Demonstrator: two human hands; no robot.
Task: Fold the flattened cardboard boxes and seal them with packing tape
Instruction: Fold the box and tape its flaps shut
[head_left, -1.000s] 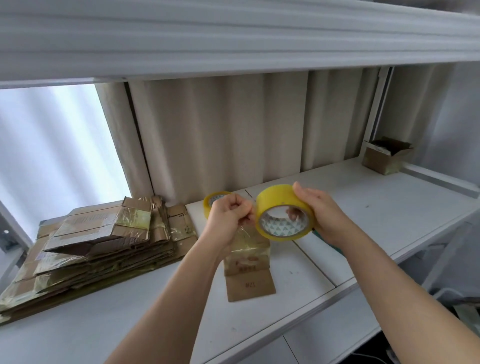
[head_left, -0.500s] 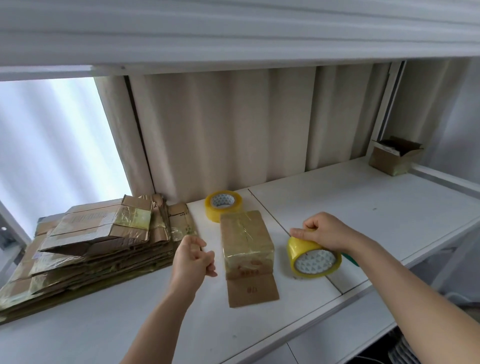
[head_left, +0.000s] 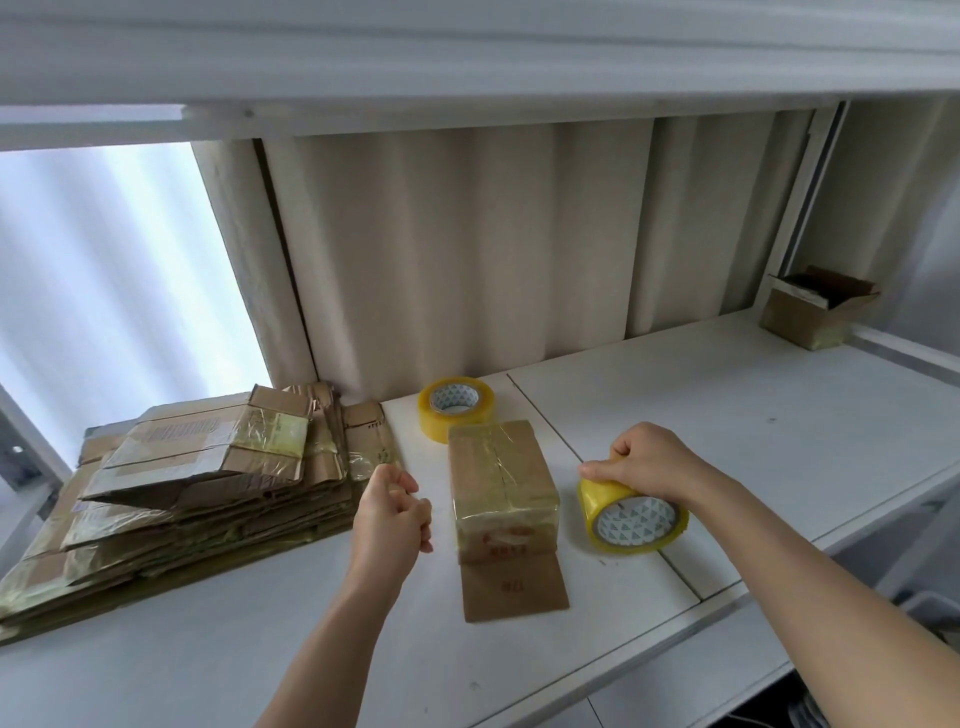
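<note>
Small brown cardboard box wrapped in glossy clear tape (head_left: 501, 486) sat at centre of white surface (head_left: 753, 415), long axis running from 6 to 12 o'clock, one untaped brown flap (head_left: 511, 587) lying flat toward 6 o'clock. Right hand (head_left: 647, 460) at 3 o'clock of box, curled over top of yellow roll of packing tape (head_left: 631, 514), gripping it; roll stood on edge, touching surface, white patterned core facing 5 o'clock. Left hand (head_left: 392, 512) just beside box at 9 o'clock, apart from it, fingers curled into loose fist, nothing held. Second yellow tape roll (head_left: 456, 408) lay flat at 12 o'clock, just behind box. Stack of flattened brown cardboard boxes (head_left: 182, 483) piled at 9 o'clock, long axis roughly 8 to 2 o'clock. Small open cardboard box (head_left: 818, 306) far off at 2 o'clock.
</note>
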